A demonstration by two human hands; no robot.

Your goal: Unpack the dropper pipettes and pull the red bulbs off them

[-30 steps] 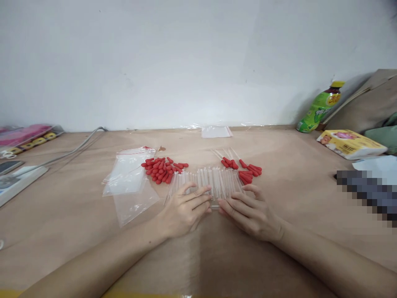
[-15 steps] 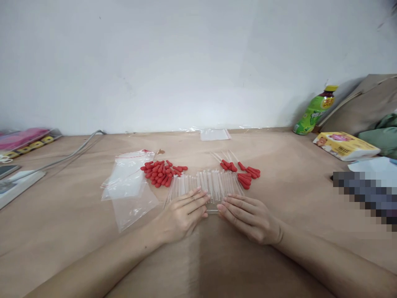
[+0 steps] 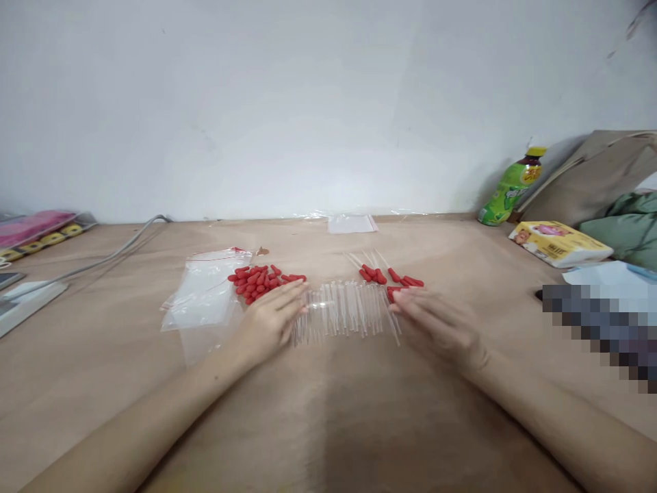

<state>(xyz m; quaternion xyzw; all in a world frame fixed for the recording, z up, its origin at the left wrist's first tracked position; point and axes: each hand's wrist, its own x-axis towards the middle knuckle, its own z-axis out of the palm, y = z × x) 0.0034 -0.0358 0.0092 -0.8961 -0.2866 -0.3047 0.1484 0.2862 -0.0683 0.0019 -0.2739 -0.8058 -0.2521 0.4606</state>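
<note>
A row of clear thin tubes (image 3: pixel 343 311) lies on the brown table (image 3: pixel 328 411) in front of me. My left hand (image 3: pixel 269 320) rests flat at the row's left end, fingers stretched out together and touching the tubes. At the right end, my right hand (image 3: pixel 436 325) lies the same way, fingers extended, slightly blurred. A heap of red rubber bulbs (image 3: pixel 261 279) sits just behind my left hand. Several finished droppers with red bulbs (image 3: pixel 387 277) lie behind my right hand.
Clear zip bags (image 3: pixel 205 298) lie left of the bulbs; another small bag (image 3: pixel 352 224) is by the wall. A green bottle (image 3: pixel 506 188), a yellow packet (image 3: pixel 559 243) and cardboard (image 3: pixel 590 171) stand at the right. A cable (image 3: pixel 118 253) and flat devices (image 3: pixel 25 301) lie at the left.
Both hands have moved apart from the near edge of the tube row to its left and right ends. The view has shifted slightly.
</note>
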